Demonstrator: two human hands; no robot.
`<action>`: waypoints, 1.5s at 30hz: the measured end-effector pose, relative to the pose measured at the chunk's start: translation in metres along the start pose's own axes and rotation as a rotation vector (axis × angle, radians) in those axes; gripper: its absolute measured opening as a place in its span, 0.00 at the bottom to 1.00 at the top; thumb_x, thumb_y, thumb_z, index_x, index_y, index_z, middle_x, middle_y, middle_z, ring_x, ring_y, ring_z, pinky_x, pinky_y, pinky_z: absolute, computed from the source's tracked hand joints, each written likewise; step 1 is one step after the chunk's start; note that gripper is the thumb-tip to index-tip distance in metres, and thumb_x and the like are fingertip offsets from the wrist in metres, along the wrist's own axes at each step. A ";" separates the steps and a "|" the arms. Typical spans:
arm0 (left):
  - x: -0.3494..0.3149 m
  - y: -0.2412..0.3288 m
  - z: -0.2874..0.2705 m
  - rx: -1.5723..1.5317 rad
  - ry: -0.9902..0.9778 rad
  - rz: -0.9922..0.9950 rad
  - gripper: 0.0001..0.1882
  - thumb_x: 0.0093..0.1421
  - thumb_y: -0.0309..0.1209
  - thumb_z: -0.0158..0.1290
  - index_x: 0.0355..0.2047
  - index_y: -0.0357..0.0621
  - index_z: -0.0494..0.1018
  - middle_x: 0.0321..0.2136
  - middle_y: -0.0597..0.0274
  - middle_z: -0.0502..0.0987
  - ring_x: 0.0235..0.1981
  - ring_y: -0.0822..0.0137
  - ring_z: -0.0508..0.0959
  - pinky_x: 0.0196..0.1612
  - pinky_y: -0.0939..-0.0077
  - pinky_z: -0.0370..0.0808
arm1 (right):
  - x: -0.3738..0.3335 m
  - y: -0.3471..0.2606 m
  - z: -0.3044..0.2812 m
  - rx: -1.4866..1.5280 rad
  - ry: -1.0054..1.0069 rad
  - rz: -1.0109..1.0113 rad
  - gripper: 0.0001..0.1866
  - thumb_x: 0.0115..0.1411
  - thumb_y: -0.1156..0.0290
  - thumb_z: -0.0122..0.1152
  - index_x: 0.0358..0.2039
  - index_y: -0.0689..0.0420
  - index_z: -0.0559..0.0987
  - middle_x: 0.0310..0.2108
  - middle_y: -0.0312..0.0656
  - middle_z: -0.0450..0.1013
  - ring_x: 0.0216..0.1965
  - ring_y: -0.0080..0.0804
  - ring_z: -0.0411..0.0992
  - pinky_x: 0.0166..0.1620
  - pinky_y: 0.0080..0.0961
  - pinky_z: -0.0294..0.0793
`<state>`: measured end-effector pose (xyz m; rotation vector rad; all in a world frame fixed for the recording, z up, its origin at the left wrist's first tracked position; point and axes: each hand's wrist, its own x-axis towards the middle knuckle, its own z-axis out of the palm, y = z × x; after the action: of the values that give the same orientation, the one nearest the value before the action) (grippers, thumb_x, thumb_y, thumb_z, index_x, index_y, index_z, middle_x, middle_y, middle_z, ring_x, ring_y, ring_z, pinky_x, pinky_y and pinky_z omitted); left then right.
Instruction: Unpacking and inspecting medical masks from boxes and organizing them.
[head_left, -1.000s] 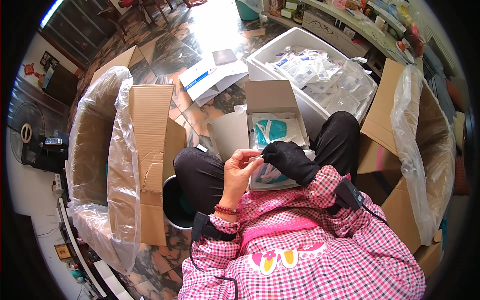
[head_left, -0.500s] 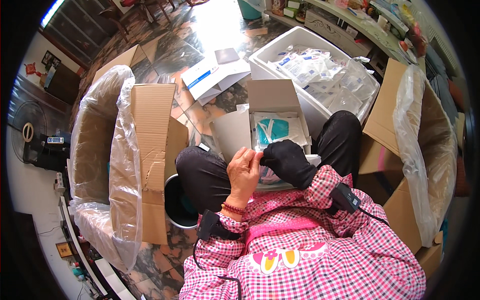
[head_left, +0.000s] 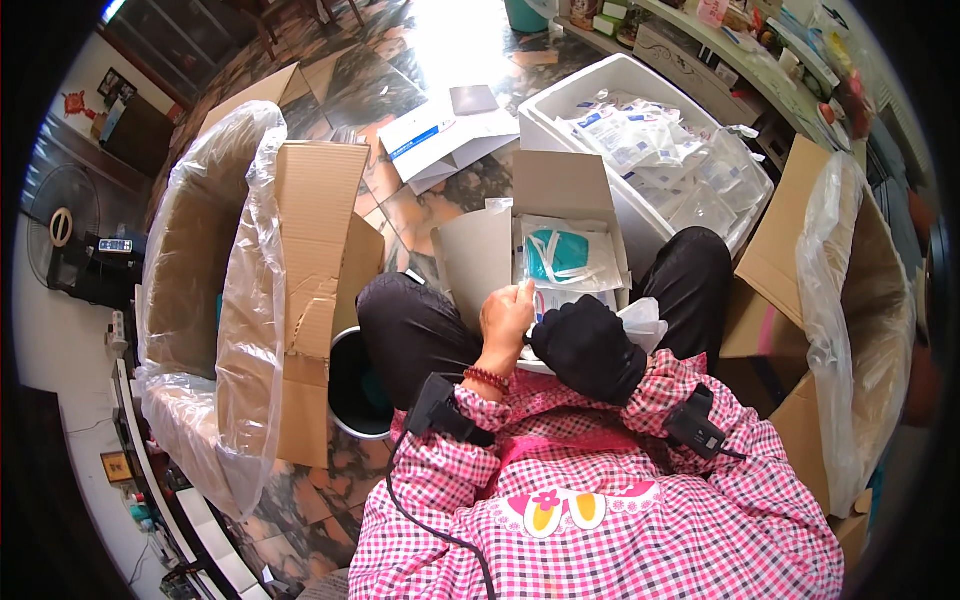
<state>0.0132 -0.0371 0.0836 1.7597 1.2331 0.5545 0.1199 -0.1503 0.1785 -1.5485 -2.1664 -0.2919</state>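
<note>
My bare left hand (head_left: 507, 318) is closed in a pinch over the near edge of an open white cardboard box (head_left: 475, 258); whatever its fingers grip is too small to make out. Against it, my right hand (head_left: 590, 348) in a black glove is curled into a fist, its contents hidden. Clear plastic wrapping (head_left: 643, 320) sticks out beside the right knuckles; I cannot tell whether that hand holds it. Inside the box lies a clear packet with a teal piece and white strips (head_left: 558, 256), with printed packets partly covered by my hands.
Cardboard cartons lined with clear plastic stand at left (head_left: 305, 220) and right (head_left: 775, 245). A white foam bin (head_left: 535, 120) heaped with clear packets (head_left: 640, 135) is behind the box. A flattened white carton (head_left: 450, 135) lies on the floor. A dark bucket (head_left: 345, 405) stands by my left knee.
Both hands have shifted slightly, staying close together over the box's near edge. More clear plastic shows beside the right glove. The whole view has turned a little.
</note>
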 end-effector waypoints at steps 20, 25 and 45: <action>-0.022 0.056 -0.059 0.058 -0.070 0.596 0.13 0.54 0.24 0.64 0.41 0.42 0.77 0.31 0.59 0.81 0.34 0.60 0.83 0.40 0.69 0.78 | -0.016 0.059 -0.001 0.353 0.108 0.427 0.08 0.53 0.65 0.70 0.29 0.54 0.83 0.27 0.44 0.76 0.30 0.46 0.74 0.35 0.40 0.71; -0.032 0.048 -0.047 -0.033 -0.109 0.531 0.05 0.60 0.28 0.61 0.35 0.43 0.77 0.31 0.57 0.83 0.32 0.61 0.84 0.35 0.72 0.78 | -0.022 0.060 0.009 0.288 0.064 0.410 0.07 0.53 0.65 0.69 0.30 0.54 0.83 0.27 0.44 0.76 0.31 0.46 0.75 0.35 0.40 0.72; -0.023 0.004 -0.032 -0.443 -0.752 0.044 0.35 0.59 0.36 0.61 0.64 0.34 0.64 0.55 0.53 0.75 0.55 0.63 0.73 0.61 0.70 0.67 | -0.059 0.099 -0.018 0.875 -0.416 0.747 0.45 0.48 0.76 0.72 0.67 0.64 0.63 0.59 0.59 0.70 0.57 0.47 0.72 0.59 0.33 0.72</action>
<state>-0.0181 -0.0454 0.1064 1.4087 0.4966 0.1333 0.2324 -0.1734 0.1569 -1.7586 -1.4198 1.1311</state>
